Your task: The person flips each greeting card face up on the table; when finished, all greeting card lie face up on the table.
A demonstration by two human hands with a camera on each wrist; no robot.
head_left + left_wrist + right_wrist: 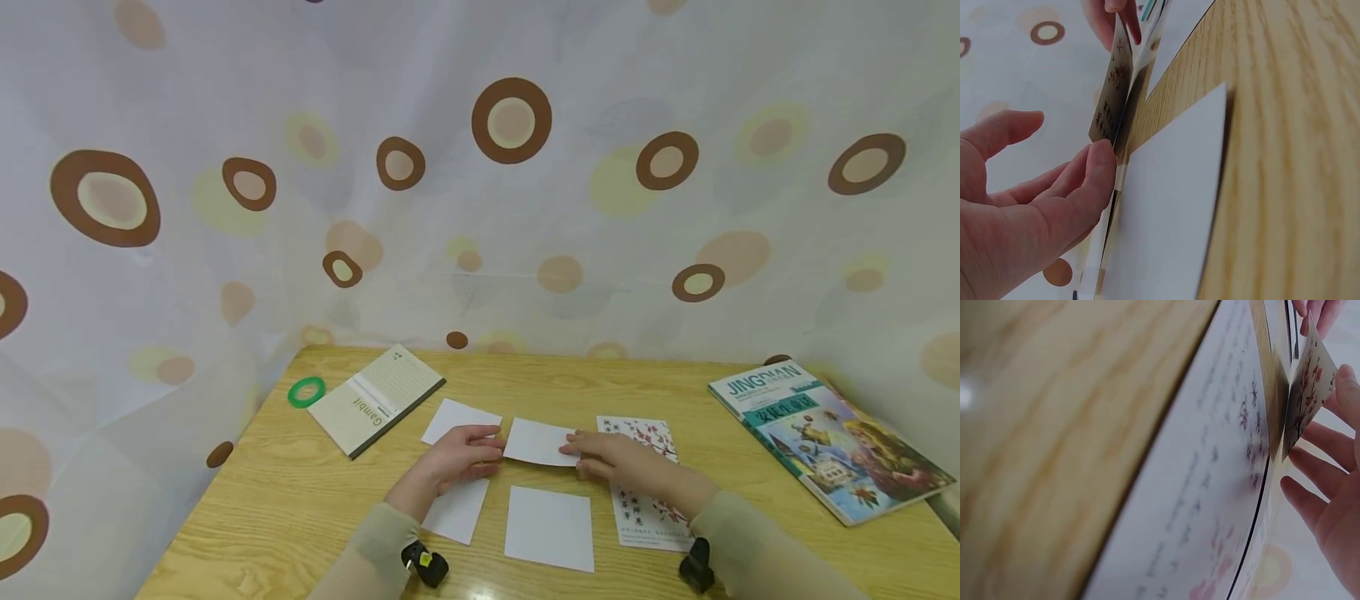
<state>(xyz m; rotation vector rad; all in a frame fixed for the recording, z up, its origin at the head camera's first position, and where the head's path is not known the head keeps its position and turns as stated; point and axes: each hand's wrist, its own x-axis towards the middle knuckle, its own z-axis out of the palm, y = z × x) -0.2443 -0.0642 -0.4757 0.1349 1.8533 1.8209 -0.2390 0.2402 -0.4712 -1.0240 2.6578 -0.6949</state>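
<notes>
A white card (536, 442) is raised above the table, tilted, its plain side up. Printed characters and red blossoms show on its underside (1311, 394). My right hand (626, 461) pinches its right edge, thumb on one face and fingers on the other. At the opposite edge, my left hand (459, 457) has its fingertips right against the card, with the thumb (1016, 128) lifted away. Plain white cards lie around: one behind the left hand (453, 417), one partly under it (459, 512), and another in front (550, 529).
Printed blossom cards (648, 529) lie under my right forearm. A notebook (375, 400) and a green tape ring (306, 392) sit at the back left. A magazine (832, 442) lies at the right. Patterned cloth (510, 208) hangs behind the wooden table (247, 500).
</notes>
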